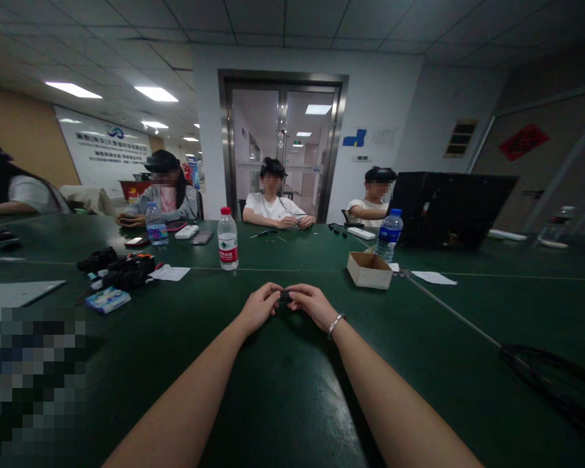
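Observation:
Both my hands meet over the dark green table, a little beyond its middle. My left hand and my right hand are each closed, pinching a small black object between their fingertips. What the object is I cannot make out. A silver bracelet circles my right wrist. Both forearms reach forward from the bottom of the view.
A water bottle with a red cap and an open cardboard box stand beyond my hands. Black gear lies at the left, black cables at the right, an open laptop at the far right. Several people sit around the far side.

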A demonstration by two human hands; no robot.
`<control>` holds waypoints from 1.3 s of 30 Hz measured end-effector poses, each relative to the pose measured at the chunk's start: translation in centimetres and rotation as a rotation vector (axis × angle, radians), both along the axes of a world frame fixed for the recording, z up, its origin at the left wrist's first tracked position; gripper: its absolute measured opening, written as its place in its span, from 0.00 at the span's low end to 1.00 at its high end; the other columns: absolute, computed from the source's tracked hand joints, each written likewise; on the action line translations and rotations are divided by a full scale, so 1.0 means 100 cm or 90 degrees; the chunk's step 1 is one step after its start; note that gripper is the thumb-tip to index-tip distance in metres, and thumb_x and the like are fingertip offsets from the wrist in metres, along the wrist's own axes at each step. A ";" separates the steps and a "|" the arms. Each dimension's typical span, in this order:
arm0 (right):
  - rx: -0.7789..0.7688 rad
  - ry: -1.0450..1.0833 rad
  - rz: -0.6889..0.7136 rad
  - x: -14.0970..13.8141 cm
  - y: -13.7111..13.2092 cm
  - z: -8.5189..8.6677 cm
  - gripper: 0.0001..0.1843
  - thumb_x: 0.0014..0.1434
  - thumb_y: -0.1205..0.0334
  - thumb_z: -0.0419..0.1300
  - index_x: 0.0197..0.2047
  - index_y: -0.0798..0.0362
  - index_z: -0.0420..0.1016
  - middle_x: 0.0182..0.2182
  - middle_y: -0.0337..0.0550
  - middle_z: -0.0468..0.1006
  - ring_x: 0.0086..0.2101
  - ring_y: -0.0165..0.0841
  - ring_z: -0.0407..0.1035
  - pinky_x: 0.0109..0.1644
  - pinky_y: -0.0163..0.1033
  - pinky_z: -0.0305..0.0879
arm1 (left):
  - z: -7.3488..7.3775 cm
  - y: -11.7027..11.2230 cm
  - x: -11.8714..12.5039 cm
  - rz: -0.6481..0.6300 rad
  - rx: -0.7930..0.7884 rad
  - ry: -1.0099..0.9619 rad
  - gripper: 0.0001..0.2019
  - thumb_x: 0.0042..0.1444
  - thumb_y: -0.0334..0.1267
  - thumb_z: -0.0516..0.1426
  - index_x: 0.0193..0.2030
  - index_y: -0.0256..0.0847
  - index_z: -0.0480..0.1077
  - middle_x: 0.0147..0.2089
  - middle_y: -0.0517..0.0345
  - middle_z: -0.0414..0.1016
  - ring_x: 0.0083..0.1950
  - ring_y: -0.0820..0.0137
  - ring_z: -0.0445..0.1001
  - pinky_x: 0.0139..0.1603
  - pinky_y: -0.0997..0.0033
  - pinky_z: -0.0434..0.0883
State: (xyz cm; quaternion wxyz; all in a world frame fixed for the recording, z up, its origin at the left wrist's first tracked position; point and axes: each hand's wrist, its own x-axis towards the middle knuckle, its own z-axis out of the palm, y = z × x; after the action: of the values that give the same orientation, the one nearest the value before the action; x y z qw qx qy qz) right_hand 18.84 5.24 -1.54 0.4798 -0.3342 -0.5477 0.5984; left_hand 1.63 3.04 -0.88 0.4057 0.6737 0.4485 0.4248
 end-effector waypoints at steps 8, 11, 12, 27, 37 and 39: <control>0.002 -0.007 0.002 0.000 0.001 -0.001 0.15 0.44 0.63 0.67 0.37 0.59 0.75 0.27 0.45 0.75 0.24 0.26 0.68 0.28 0.29 0.66 | -0.004 0.002 -0.001 -0.007 0.007 -0.012 0.14 0.54 0.43 0.50 0.45 0.40 0.66 0.30 0.60 0.66 0.24 0.77 0.64 0.22 0.80 0.59; 0.001 -0.003 0.000 0.000 0.001 -0.001 0.15 0.44 0.63 0.67 0.36 0.59 0.75 0.27 0.44 0.75 0.24 0.26 0.68 0.28 0.30 0.66 | -0.005 0.004 -0.001 -0.011 -0.001 -0.018 0.15 0.55 0.45 0.49 0.45 0.40 0.66 0.28 0.60 0.66 0.24 0.77 0.64 0.21 0.81 0.59; 0.001 -0.002 0.000 0.000 0.001 -0.001 0.15 0.44 0.63 0.67 0.36 0.59 0.75 0.27 0.44 0.75 0.24 0.26 0.68 0.28 0.30 0.66 | -0.005 0.004 -0.001 -0.010 -0.008 -0.021 0.16 0.55 0.47 0.49 0.44 0.40 0.66 0.28 0.60 0.66 0.23 0.77 0.64 0.20 0.81 0.58; 0.004 -0.009 -0.005 -0.001 -0.001 0.001 0.14 0.44 0.62 0.67 0.36 0.59 0.75 0.27 0.44 0.75 0.24 0.27 0.68 0.28 0.30 0.66 | -0.006 0.005 0.000 -0.020 -0.010 -0.027 0.15 0.57 0.45 0.46 0.43 0.39 0.66 0.25 0.61 0.64 0.23 0.77 0.64 0.19 0.82 0.59; -0.008 0.004 0.001 -0.001 0.001 -0.001 0.13 0.44 0.64 0.66 0.36 0.59 0.75 0.25 0.43 0.75 0.23 0.26 0.68 0.27 0.29 0.66 | -0.001 0.000 0.000 0.006 -0.014 -0.028 0.14 0.51 0.37 0.52 0.46 0.41 0.64 0.37 0.57 0.65 0.25 0.78 0.67 0.19 0.82 0.61; -0.008 0.001 0.000 -0.001 0.001 0.000 0.14 0.44 0.64 0.67 0.36 0.59 0.75 0.25 0.43 0.75 0.24 0.26 0.69 0.27 0.28 0.66 | 0.000 -0.001 0.000 0.007 -0.012 -0.025 0.14 0.51 0.37 0.52 0.46 0.41 0.64 0.36 0.58 0.65 0.25 0.78 0.67 0.19 0.82 0.62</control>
State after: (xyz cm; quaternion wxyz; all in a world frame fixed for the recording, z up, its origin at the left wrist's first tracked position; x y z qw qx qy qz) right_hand 18.76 5.36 -1.59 0.4781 -0.3365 -0.5436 0.6022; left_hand 1.65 2.94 -0.84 0.4186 0.6586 0.4481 0.4361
